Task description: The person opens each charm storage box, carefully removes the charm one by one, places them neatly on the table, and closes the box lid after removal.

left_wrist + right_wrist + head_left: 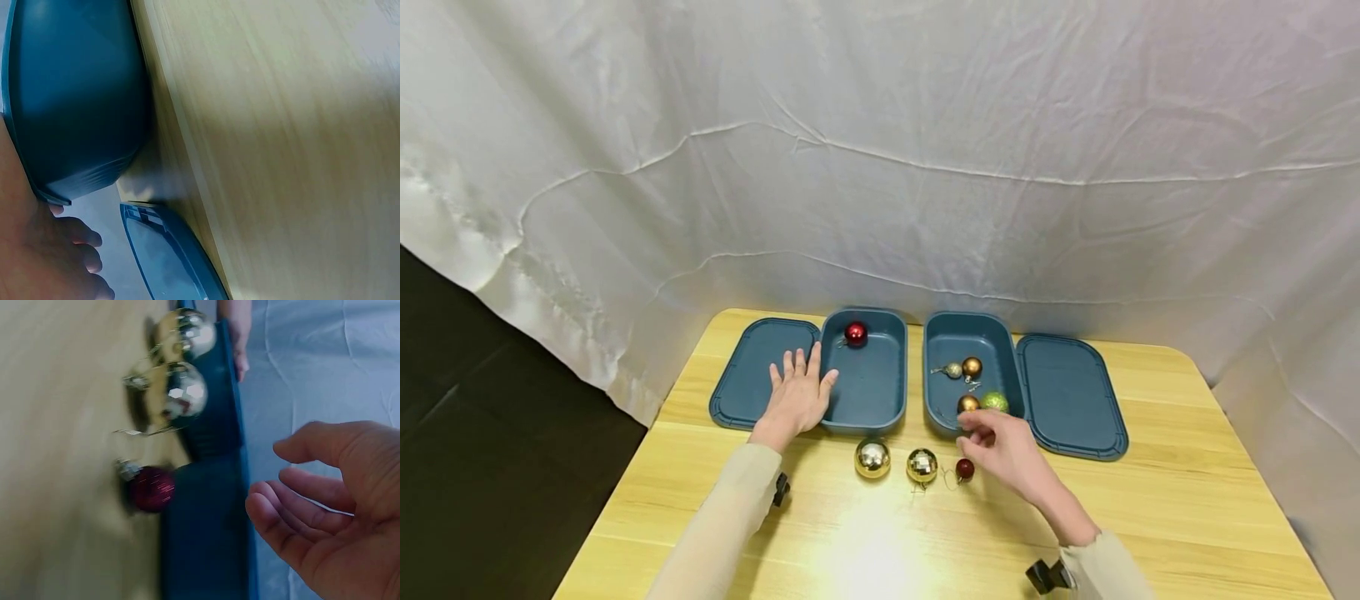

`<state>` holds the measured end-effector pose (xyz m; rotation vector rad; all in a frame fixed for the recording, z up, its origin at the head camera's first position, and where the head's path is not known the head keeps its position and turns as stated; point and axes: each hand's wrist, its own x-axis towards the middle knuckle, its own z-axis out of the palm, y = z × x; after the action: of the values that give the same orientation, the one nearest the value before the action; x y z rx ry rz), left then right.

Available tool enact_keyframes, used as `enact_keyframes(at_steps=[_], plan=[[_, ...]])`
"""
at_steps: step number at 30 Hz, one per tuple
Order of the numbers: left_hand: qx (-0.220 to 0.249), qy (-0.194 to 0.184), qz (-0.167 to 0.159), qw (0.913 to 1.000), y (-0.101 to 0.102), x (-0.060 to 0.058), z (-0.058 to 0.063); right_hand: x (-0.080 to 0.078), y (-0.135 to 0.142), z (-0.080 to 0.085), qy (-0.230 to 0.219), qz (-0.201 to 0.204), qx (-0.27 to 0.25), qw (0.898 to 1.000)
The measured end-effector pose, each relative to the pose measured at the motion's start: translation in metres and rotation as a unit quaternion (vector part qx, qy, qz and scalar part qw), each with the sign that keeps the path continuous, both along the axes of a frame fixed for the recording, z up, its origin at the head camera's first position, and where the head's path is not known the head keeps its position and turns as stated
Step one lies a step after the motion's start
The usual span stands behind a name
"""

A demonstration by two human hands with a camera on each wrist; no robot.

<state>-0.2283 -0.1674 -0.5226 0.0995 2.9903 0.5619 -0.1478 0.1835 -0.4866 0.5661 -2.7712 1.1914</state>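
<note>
My left hand (797, 400) lies with spread, straight fingers at the left rim of the left blue box (868, 387), which holds a shiny red ball ornament (855, 334). My right hand (1006, 450) hangs near the front edge of the right blue box (951, 333), fingers bent loosely with nothing between them in the right wrist view. Inside that box are two copper ornaments (972, 367), a small pale gold one (953, 370) and a green glittery one (995, 402). Just below the right hand's fingertips, a dark red ornament (152, 489) rests on the table.
A smooth gold ball (872, 458) and a mirrored gold ball (922, 466) stand on the wooden table (1187, 500) before the boxes. One blue lid (760, 375) lies left, another lid (1075, 396) right. A white curtain (880, 167) hangs behind.
</note>
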Motion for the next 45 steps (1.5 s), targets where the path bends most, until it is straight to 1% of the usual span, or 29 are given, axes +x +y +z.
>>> enact_keyframes(at_steps=[3, 8, 13, 16, 21, 24, 29, 31, 35, 40, 45], plan=[[0.005, -0.001, 0.0, 1.0, 0.0, 0.0, 0.0, -0.013, -0.011, 0.011, 0.001, -0.002, -0.01, 1.0], [0.007, 0.002, -0.001, 1.0, 0.0, 0.0, 0.0, -0.038, -0.034, 0.027, -0.041, 0.008, -0.041, 0.998], [0.002, 0.0, -0.004, 1.0, -0.001, -0.001, 0.0, -0.069, -0.062, 0.031, -0.075, 0.016, -0.077, 0.994], [0.003, -0.001, -0.002, 1.0, -0.001, -0.001, 0.0, -0.087, -0.082, 0.029, -0.087, 0.009, -0.078, 0.993], [0.003, 0.002, -0.002, 1.0, -0.001, 0.0, 0.001, -0.114, -0.113, 0.018, -0.098, -0.005, -0.071, 0.993], [0.001, 0.002, -0.005, 1.0, 0.0, -0.001, 0.001, -0.13, -0.126, 0.011, -0.103, -0.013, -0.062, 0.993], [-0.008, 0.0, -0.003, 1.0, 0.001, -0.002, 0.0, -0.153, -0.142, -0.004, -0.111, -0.009, -0.05, 0.993], [-0.01, -0.001, -0.004, 0.9999, 0.001, -0.001, 0.0, -0.158, -0.147, -0.009, -0.121, -0.009, -0.046, 0.992], [-0.01, 0.001, -0.008, 0.9999, 0.002, 0.001, -0.001, -0.162, -0.154, -0.018, -0.134, -0.016, -0.037, 0.99], [-0.007, 0.002, -0.007, 0.9999, 0.005, 0.004, -0.002, -0.162, -0.158, -0.024, -0.128, -0.035, -0.034, 0.991], [-0.005, 0.003, -0.008, 0.9999, 0.007, 0.005, -0.003, -0.164, -0.161, -0.028, -0.139, -0.042, -0.03, 0.989]])
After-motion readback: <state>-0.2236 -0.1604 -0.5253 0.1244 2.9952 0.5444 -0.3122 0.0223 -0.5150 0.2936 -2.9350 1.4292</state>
